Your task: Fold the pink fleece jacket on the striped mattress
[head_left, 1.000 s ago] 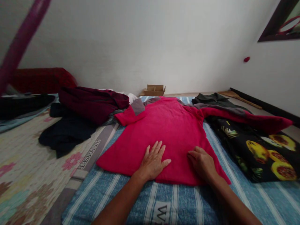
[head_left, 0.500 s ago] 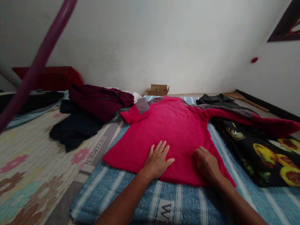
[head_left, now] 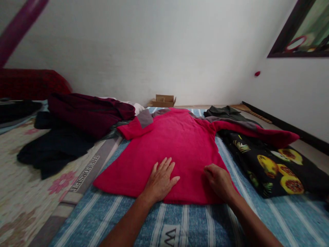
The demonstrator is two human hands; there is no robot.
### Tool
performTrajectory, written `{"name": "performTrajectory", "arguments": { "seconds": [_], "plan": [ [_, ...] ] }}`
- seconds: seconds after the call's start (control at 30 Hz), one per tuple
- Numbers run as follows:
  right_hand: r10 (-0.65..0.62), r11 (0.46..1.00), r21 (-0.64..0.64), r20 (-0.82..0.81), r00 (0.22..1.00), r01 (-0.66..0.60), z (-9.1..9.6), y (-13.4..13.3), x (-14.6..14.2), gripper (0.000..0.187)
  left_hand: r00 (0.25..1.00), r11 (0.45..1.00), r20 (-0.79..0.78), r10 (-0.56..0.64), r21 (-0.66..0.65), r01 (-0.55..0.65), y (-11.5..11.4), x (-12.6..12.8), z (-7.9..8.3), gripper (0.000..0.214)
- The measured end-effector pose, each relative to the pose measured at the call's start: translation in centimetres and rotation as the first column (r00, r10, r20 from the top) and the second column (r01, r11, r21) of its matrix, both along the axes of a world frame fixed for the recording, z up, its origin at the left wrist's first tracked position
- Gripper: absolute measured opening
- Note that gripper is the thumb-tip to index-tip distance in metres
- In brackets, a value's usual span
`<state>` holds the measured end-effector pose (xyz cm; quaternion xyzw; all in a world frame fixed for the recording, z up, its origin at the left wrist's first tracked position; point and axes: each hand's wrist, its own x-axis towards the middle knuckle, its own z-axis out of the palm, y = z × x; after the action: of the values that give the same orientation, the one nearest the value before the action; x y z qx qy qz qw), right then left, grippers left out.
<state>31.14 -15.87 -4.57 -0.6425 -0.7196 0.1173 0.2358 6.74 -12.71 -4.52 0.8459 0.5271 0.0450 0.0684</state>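
- While both palms press on its near hem, the red sweater (head_left: 177, 147) lies flat on the striped blue blanket (head_left: 195, 226), its long axis running away from the person, collar at the far end.
- Left hand (head_left: 160, 180) is spread flat, fingers apart, holding nothing.
- Right hand (head_left: 219, 181) rests with fingers curled on the cloth.
- Both hands stay where they were half a second ago.
- Beyond, on the right, one sleeve lies over a fruit-print cloth (head_left: 277, 164); dark clothes (head_left: 84, 115) are piled on the left.
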Motion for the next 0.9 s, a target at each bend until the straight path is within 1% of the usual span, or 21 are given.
{"name": "performTrajectory", "arguments": {
  "seconds": [0.07,0.13,0.23,0.33,0.4,0.47,0.5,0.57,0.6,0.67,0.73,0.8,0.9],
  "plan": [
    [-0.001,0.998,-0.056,0.157,0.988,0.01,0.5,0.7,-0.5,0.024,1.0,1.0,0.0,0.003,-0.005,-0.003,0.0,0.0,0.1,0.057],
    [0.023,0.995,-0.104,0.279,0.96,0.007,0.9,1.3,-1.0,0.023,1.0,1.0,-0.005,0.007,-0.016,-0.007,-0.1,0.0,0.2,0.057],
    [0.096,0.99,-0.135,0.432,0.897,-0.041,1.2,1.8,-1.7,0.025,1.0,1.0,-0.006,0.005,-0.021,-0.005,-0.1,0.0,0.2,0.057],
    [0.173,0.984,-0.128,0.521,0.836,-0.124,1.0,1.8,-1.9,0.026,1.0,1.0,0.007,0.0,-0.01,0.0,0.0,0.0,0.1,0.057],
    [0.192,0.981,-0.108,0.514,0.836,-0.159,0.7,1.8,-1.6,0.025,1.0,1.0,0.017,-0.001,-0.008,0.001,0.0,-0.1,0.1,0.056],
    [0.167,0.986,-0.075,0.44,0.882,-0.149,0.4,1.7,-0.9,0.024,1.0,1.0,0.024,0.0,-0.015,0.0,-0.1,-0.1,0.2,0.055],
    [0.149,0.989,-0.058,0.371,0.917,-0.138,0.3,1.6,-0.4,0.024,1.0,1.0,0.027,0.001,-0.019,0.0,-0.1,-0.2,0.2,0.055],
    [0.132,0.991,-0.036,0.168,0.977,-0.128,0.1,1.2,0.6,0.023,0.999,1.0,0.035,-0.001,-0.026,0.002,-0.2,-0.2,0.3,0.055],
    [0.137,0.99,-0.032,0.054,0.989,-0.135,0.2,0.9,1.1,0.024,0.999,1.0,0.036,-0.003,-0.03,0.004,-0.3,-0.2,0.3,0.055],
    [0.158,0.985,-0.042,-0.139,0.978,-0.166,0.5,-0.1,1.7,0.025,1.0,0.999,0.026,-0.011,-0.05,0.012,-0.6,-0.2,0.5,0.058],
    [0.18,0.975,-0.081,-0.248,0.952,-0.206,1.0,-1.3,2.0,0.026,1.0,0.996,-0.002,-0.012,-0.087,0.012,-1.2,-0.2,0.7,0.061],
    [0.221,0.953,-0.137,-0.297,0.929,-0.27,1.5,-2.7,2.0,0.028,0.999,0.992,-0.033,-0.001,-0.123,-0.003,-2.1,-0.2,0.9,0.064],
    [0.302,0.9,-0.219,-0.309,0.902,-0.376,2.0,-4.6,1.8,0.032,0.999,0.99,-0.038,0.004,-0.142,-0.009,-3.5,-0.2,1.0,0.066]
  ]
}}
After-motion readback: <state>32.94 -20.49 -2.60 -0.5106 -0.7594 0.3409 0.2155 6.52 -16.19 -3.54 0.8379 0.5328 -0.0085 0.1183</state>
